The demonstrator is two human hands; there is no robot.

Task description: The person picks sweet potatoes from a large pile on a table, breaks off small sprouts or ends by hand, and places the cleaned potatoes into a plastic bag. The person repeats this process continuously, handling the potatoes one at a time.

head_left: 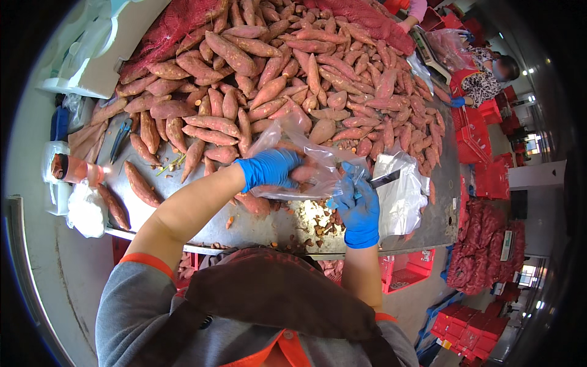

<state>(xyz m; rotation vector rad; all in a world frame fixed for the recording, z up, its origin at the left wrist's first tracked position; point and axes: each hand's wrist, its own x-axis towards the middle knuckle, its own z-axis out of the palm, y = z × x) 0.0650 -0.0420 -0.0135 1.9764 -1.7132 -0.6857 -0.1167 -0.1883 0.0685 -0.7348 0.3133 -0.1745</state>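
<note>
Both my hands wear blue gloves and meet at a clear plastic bag (327, 160) above the metal table's near side. My left hand (269, 169) reaches in at the bag's left side, fingers curled round a sweet potato (301, 175), partly blurred behind the film. At the bag's right edge, my right hand (356, 211) pinches the plastic between thumb and fingers. A dark, flat strip like a knife blade (385, 178) juts out rightward from this hand; its grip end is hidden. Beside it lies a stack of silvery-white bags (400, 196). Sweet potatoes (269, 92) heap up beyond my hands.
Trimmed scraps (327, 229) litter the table's near edge. At left are a blue-black cutter (121, 139), a pinkish bottle (79, 169) and a white bag (87, 208). Red crates (408, 269) sit below. Another person (486, 76) stands at far right, past a scale (430, 55).
</note>
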